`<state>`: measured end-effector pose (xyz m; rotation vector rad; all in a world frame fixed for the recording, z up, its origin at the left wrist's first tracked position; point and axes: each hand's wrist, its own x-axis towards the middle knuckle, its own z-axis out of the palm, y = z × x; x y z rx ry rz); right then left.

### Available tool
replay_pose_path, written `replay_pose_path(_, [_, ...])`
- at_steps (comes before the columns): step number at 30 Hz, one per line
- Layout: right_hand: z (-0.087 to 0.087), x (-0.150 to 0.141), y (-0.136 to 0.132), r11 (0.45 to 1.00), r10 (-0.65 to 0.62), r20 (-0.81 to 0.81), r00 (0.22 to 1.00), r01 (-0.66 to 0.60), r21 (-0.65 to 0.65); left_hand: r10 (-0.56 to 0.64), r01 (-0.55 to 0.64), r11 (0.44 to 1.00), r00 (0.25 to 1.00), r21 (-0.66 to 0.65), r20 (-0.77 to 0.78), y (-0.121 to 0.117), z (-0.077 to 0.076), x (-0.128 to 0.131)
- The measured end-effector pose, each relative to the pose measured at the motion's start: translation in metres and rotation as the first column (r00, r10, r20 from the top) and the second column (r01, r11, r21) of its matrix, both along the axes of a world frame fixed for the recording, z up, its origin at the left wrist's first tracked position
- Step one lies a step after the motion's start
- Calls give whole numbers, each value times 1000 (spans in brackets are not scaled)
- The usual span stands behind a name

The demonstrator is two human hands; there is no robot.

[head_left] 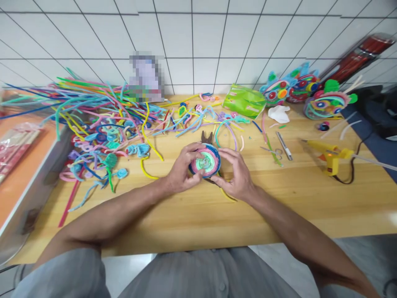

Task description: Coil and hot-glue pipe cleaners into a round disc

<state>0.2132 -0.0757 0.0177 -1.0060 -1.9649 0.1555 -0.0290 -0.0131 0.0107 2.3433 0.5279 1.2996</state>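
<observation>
Between my hands is a round coil of pipe cleaners [211, 159], ringed in blue and pink around a pale green middle. My left hand [185, 167] grips its left side, the thumb lying across the front. On the right edge, the fingers and thumb of my right hand [235, 174] close around the rim. Just behind the coil, the dark jaws of a pair of pliers [206, 137] stick out; the rest of the tool is mostly hidden. A yellow pipe cleaner [228, 195] shows on the table below my right hand.
Loose pipe cleaners [89, 95] and curled pieces heap up at the left. On the right lie scissors [274, 152], a utility knife [284, 145] and a yellow glue gun [333, 155]. A green packet [243, 101] and decorated figures [325, 103] stand near the tiled wall.
</observation>
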Motion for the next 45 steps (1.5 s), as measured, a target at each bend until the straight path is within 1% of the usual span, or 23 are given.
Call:
replay_pose_path(6, [2,-1,2,1000,24,2,1000,-24,-20,-18,17,1000,999,17,45,1,-3,2])
replay_pose_path(10, [6,-3,4,997,56,41,998,-54,-58,-11,11,1000,999,13,31,2,-4,2])
replay_pose_path(13, [9,-4,5,995,84,85,993,-79,-57,-9,8,1000,1000,17,29,2,-4,2])
replay_pose_path(15, [10,-3,5,998,56,74,996,-53,-38,-14,14,1000,999,13,36,1,-4,2])
replay_pose_path(19, [16,5,7,998,-65,-42,997,64,-14,-19,19,1000,999,-6,40,0,-3,2])
replay_pose_path(21, [21,8,9,996,-89,-74,993,87,-35,-13,13,1000,1000,-8,26,-1,-3,2])
replay_pose_path(23, [28,9,12,993,-94,-89,992,87,-85,-9,9,1000,1000,-6,10,-2,-3,1])
replay_pose_path(26, [39,5,20,987,-59,-85,995,45,-156,-10,10,1000,1000,2,3,-2,-4,1])
replay_pose_path(28, [46,0,27,985,-18,-68,998,6,-175,-16,16,1000,1000,7,4,-1,-5,1])
replay_pose_path(33, [56,-9,42,988,77,5,997,-75,-135,-19,19,1000,1000,4,9,-1,-5,2])
replay_pose_path(35, [55,-9,40,988,80,9,997,-78,-132,-20,20,1000,999,-4,27,-1,-5,2])
replay_pose_path(37, [51,-8,32,991,45,-8,999,-45,-128,-19,20,1000,999,-18,40,-2,-4,2])
replay_pose_path(39, [44,-6,22,995,18,-13,1000,-20,-102,-18,19,1000,999,-23,40,-2,-3,2])
replay_pose_path(41, [34,-5,13,997,31,4,1000,-31,-77,-22,23,1000,999,-17,35,-1,-3,2])
replay_pose_path(45, [18,-5,5,993,69,33,997,-66,-98,-23,24,1000,999,-18,24,0,-4,2])
